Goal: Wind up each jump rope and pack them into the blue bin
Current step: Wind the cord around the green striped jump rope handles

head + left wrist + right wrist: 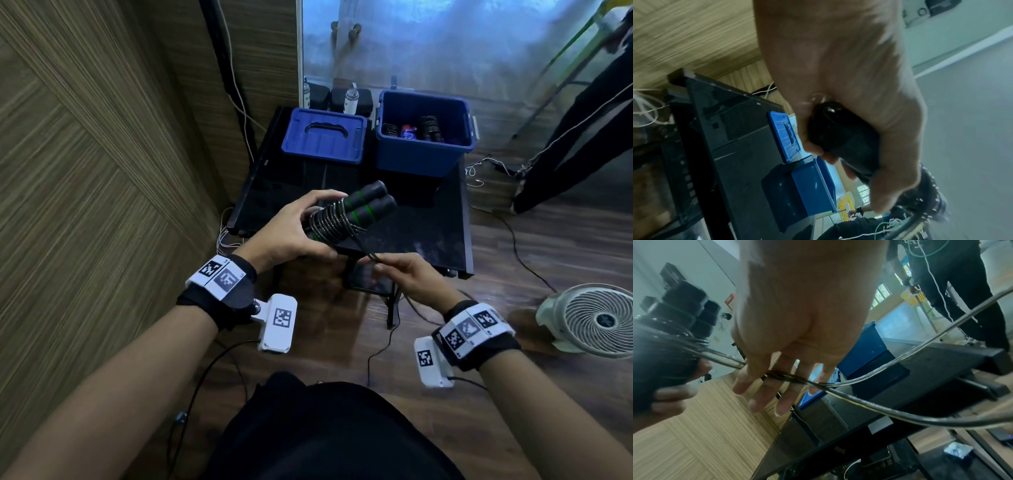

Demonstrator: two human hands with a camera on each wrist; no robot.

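Two hands wind a jump rope above a dark worktop, with a blue bin behind.

From largest to smallest: the black worktop (428, 236) fills the centre of the head view; at its far edge, around 1 o'clock, the open blue bin (423, 154) stands with coiled ropes inside, and its blue lid (323, 138) lies just beside it at 11 o'clock. A white fan (597, 320) sits on the floor at 4 o'clock. The left hand (291, 229) is wrapped around the jump rope (349, 214) — two black handles side by side, cord coiled round them. The right hand (411, 277), near the left hand at 5 o'clock, pinches the loose cord (869, 378) — it crosses the fingers (756, 400).
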